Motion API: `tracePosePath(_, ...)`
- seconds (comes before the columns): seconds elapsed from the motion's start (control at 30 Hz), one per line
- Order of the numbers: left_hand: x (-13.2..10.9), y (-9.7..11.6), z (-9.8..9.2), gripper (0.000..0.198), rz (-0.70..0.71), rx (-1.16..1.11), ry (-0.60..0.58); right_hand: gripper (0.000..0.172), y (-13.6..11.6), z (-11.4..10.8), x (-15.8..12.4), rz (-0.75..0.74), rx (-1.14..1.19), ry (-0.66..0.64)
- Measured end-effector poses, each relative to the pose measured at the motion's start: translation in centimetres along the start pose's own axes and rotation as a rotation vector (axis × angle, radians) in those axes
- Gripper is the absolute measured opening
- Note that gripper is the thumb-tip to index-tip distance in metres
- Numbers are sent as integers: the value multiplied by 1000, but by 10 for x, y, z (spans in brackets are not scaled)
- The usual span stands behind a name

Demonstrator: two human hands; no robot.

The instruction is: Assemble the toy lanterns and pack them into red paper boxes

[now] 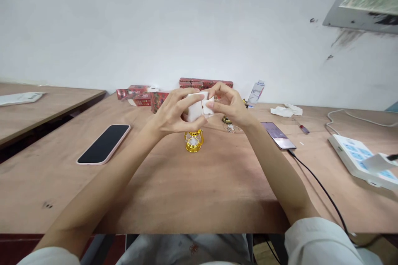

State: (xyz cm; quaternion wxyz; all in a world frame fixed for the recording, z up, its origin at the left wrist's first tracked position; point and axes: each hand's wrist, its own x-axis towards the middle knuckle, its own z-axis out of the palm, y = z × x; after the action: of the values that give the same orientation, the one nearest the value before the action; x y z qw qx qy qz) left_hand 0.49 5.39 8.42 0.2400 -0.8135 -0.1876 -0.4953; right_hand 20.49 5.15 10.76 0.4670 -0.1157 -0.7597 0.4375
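A small white box (195, 108) is held up above the middle of the table between my two hands. My left hand (170, 112) wraps its fingers and thumb round the box's left side. With thumb and fingers pinched, my right hand (231, 107) grips a white flap at the box's right end. Below them a small gold lantern (193, 142) with a clear body stands upright on the table; its top is partly hidden behind my left hand. Another dark and gold base (226, 120) shows beside my right wrist, mostly covered.
Red printed boxes (141, 98) lie at the back left, with more red boxes (214, 82) behind my hands. Phones lie left (104, 145) and right (278, 134). A bottle (256, 92), crumpled tissue (286, 110), screwdriver (304, 128) and power strip (357, 157) are on the right.
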Motion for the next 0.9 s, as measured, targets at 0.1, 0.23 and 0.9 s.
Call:
tracePosePath(0.1,0,-3,-1,48,20,3,-39,30,0,2,0,-24,-37,24)
tracePosePath(0.23,-1,-4,-1,44,52,50,-76,32,-4,6,0,-23,-71,43)
tracePosePath(0.9,9,3,4,47,531,11,301,72,22,14,-1,121,129,-105)
